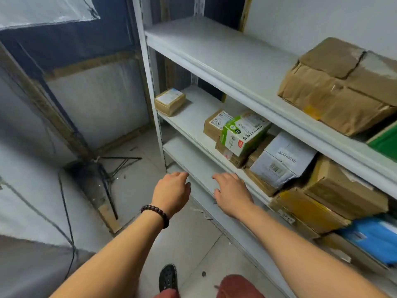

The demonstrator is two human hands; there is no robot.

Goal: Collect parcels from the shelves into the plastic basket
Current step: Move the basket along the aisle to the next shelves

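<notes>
A white metal shelf unit (214,61) fills the right side. On its middle shelf lie a small brown parcel (169,101), a brown box with a label (214,124), a green and white carton (242,132) and a grey wrapped parcel (281,160). A big brown taped box (337,87) sits on the top shelf. Lower right are brown and yellow boxes (322,203) and a blue parcel (373,237). My left hand (171,193) and my right hand (232,193) reach out empty, fingers relaxed, near the front edge of a lower shelf. No plastic basket is in view.
A green box (384,140) shows at the right edge. Plastic sheeting on frames (96,100) closes off the left side. A black stand with cables (107,168) stands on the tiled floor. My shoe (168,278) is at the bottom.
</notes>
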